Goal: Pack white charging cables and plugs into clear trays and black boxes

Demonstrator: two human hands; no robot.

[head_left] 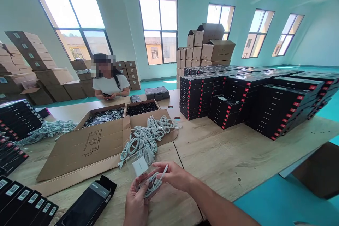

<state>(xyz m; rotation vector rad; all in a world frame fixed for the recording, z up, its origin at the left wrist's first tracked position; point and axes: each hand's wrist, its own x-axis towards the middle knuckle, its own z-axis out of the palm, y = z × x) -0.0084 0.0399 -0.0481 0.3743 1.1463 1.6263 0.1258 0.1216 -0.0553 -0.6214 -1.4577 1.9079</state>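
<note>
My left hand [137,199] is closed around a coiled white charging cable [153,185] above the front of the table. My right hand [173,176] pinches the same coil from the right, with one cable end sticking up by its fingers. Just beyond the coil is a white charger block [140,166] with clear plastic around it; whether my left fingers also grip that plastic, I cannot tell. A pile of white cables [144,136] lies ahead on flattened cardboard. To the left lies an open black box [90,199] with its end flap up.
Two cartons of small parts [104,116] stand behind the cardboard flap [87,152]. Stacked black boxes [275,109] fill the right; more black boxes [23,201] line the left edge. Across the table sits a person [109,83] in a white top.
</note>
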